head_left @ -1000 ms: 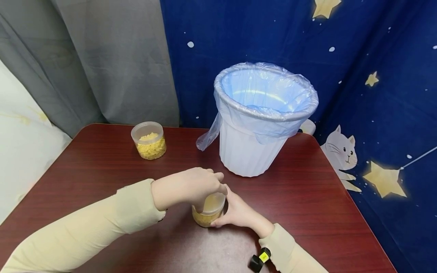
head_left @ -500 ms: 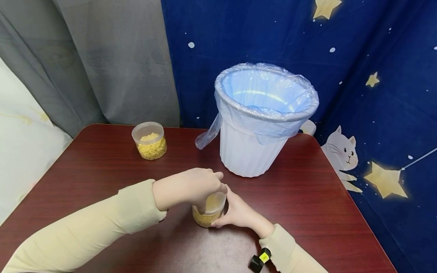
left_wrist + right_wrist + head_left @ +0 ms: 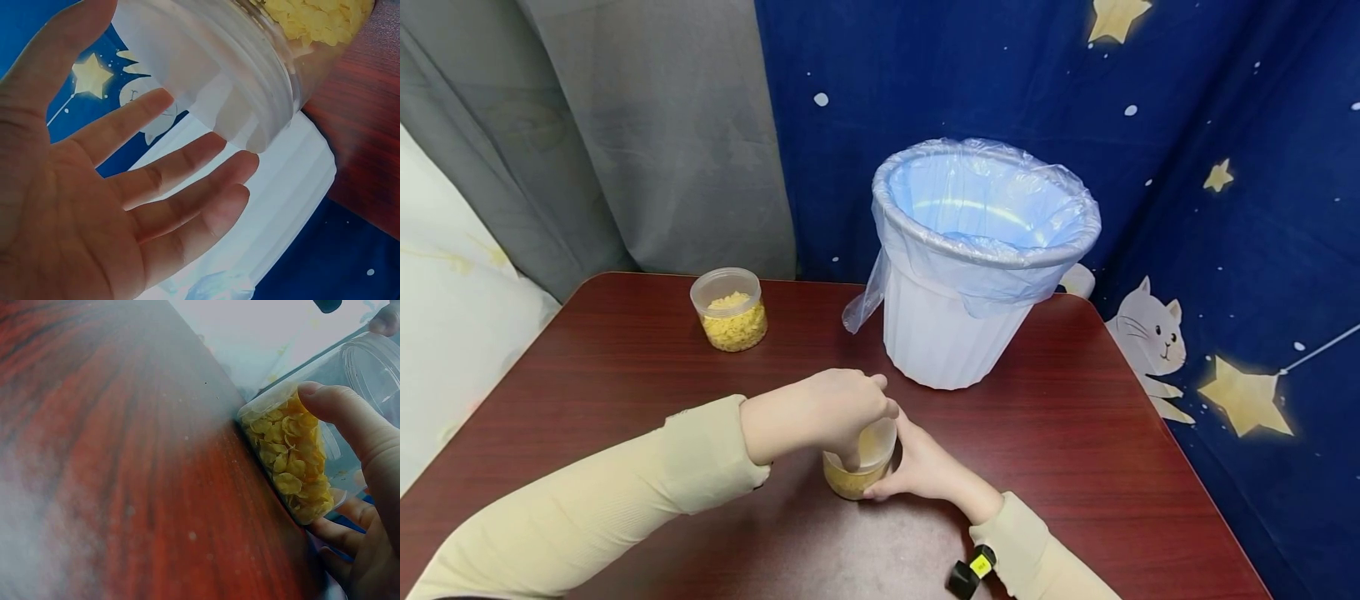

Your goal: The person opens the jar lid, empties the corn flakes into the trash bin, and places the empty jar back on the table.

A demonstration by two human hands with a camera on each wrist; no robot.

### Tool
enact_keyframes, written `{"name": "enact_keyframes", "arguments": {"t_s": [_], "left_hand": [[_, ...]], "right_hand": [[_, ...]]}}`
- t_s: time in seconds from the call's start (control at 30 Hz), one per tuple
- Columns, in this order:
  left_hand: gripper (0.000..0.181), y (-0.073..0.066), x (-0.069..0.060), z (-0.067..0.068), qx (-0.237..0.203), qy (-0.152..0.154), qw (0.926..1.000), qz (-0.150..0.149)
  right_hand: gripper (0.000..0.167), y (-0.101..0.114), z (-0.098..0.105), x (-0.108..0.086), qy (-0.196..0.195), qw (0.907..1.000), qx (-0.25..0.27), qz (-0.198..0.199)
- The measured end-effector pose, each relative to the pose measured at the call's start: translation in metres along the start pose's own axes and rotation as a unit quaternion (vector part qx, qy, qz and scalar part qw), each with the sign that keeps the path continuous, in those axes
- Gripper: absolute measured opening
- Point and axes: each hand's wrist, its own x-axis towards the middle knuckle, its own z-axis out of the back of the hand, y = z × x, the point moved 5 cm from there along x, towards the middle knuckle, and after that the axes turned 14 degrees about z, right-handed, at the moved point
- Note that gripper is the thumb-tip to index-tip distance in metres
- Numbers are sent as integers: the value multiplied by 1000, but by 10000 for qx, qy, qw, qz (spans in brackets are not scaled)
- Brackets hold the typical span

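While R hand (image 3: pixel 921 462) grips a clear round plastic jar (image 3: pixel 861 477) w/ yellow flakes (image 3: pixel 290 456), near ctr of dark-red wood-grain table (image 3: pixel 737 550), L hand (image 3: pixel 820 412) is at jar's mouth, fingers loosely extended.

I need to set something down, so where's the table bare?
The table is bare between the bin, right sleeve and right edge, and between the far jar, left sleeve and left edge. It's crowded around the near jar, where left hand and right hand meet.
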Motion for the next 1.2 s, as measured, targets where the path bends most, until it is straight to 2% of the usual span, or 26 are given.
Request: {"name": "enact_keyframes", "arguments": {"t_s": [0.33,0.5,0.7,0.97,1.2], "left_hand": [[52,0,0,3,-102,-100,9998,106],[54,1,2,2,-14,-113,9997,199],[54,1,3,1,95,-257,9994,208],[51,2,5,-1,-136,-401,9986,325],[44,2,5,0,-255,-549,9967,533]], "right_hand": [[114,-1,1,0,-9,10000,70,-63],[115,0,0,1,4,10000,78,-36],[117,-1,0,1,15,9996,-3,-275],[110,-2,1,-1,15,9991,-106,-402],[95,-2,2,-1,-19,9998,-108,-194]]}}
